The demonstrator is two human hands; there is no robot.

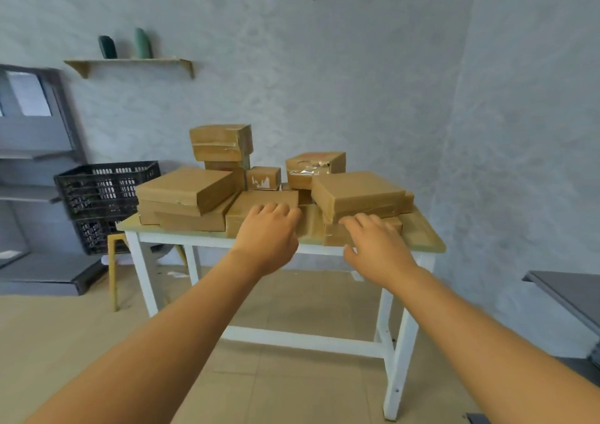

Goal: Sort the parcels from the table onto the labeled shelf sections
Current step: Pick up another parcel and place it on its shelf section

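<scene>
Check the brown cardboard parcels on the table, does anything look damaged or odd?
Yes. The brown cardboard parcel at the back right has a torn top with crinkled clear tape hanging loose. The small cardboard box beside it shows white scuffs where its surface was ripped. The other parcels look intact.

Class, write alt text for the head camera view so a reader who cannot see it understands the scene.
Two bare hands, left hand and right hand, reach with relaxed fingers toward a pile of brown cardboard parcels on a white-legged wooden table. A black plastic crate stands behind the table's left end, with grey metal shelving beyond.
</scene>
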